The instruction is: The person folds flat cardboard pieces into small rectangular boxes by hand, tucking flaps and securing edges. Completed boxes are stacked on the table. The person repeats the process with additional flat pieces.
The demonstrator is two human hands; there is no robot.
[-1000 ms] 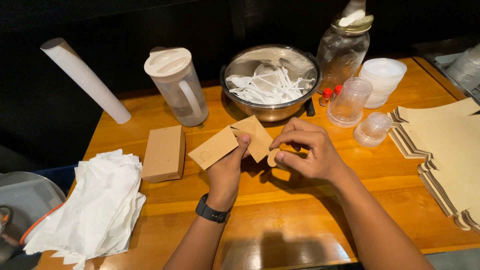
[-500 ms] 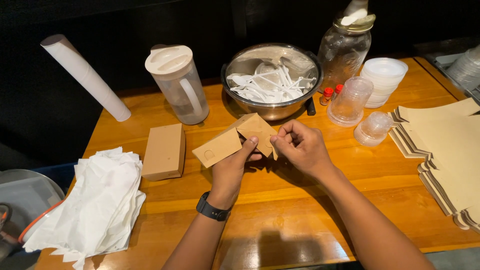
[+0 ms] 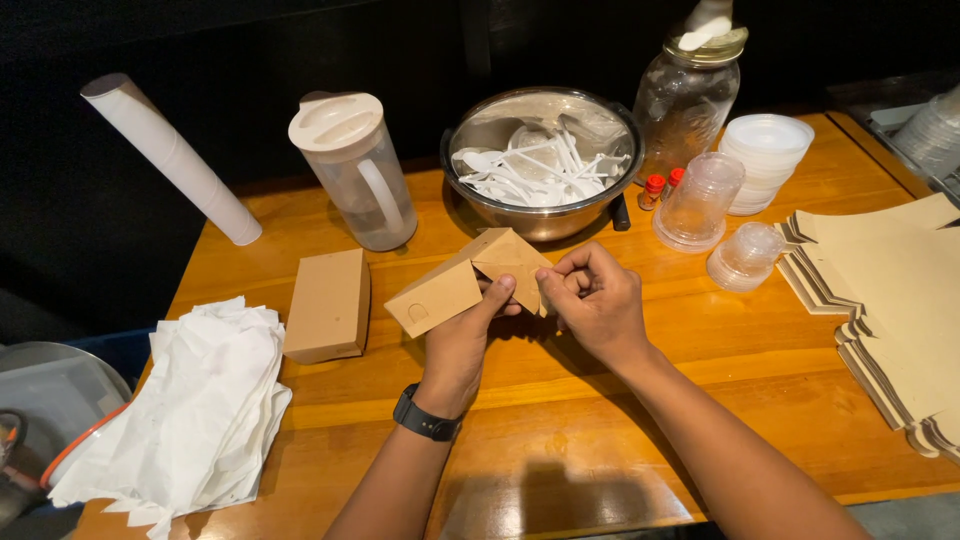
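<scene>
Carton | left hand, right hand gripping | end flap partly hidden

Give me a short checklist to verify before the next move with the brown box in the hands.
1. Left hand grips the brown box: ok.
2. Right hand pinches the end flap: ok.
3. End flap fully closed: not ok, it stands open.
4. Box clear of the metal bowl: ok.
5. Finished box lies apart on the table: ok.
6. Far end of the box closed: cannot tell.
</scene>
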